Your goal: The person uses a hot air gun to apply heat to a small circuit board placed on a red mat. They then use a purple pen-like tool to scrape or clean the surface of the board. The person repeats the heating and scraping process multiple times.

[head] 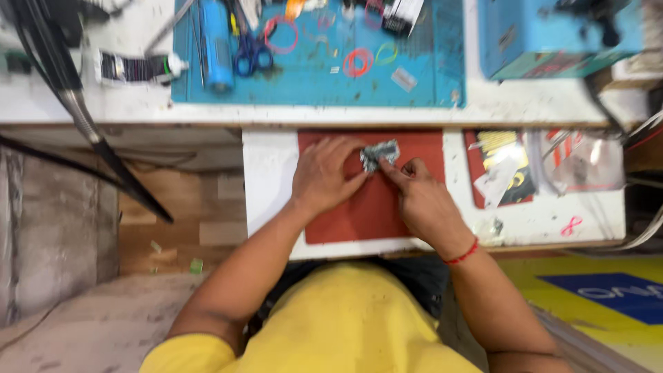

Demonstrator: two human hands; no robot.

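Observation:
A small crumpled grey-and-white folded paper piece (381, 153) lies on a red mat (359, 214) on a pulled-out white tray (266, 186). My left hand (324, 174) rests flat on the mat, its fingertips touching the left side of the paper. From the right, my right hand (421, 199) presses its index finger on the lower edge of the paper; a red thread band circles that wrist. Neither hand lifts the paper off the mat.
Behind the tray is a white bench with a teal cutting mat (318, 76) carrying blue scissors (252, 55), coloured rubber bands (357, 62) and a blue cylinder (216, 48). A teal box (552, 34) stands far right. Packets and plastic bags (545, 166) lie right of the red mat.

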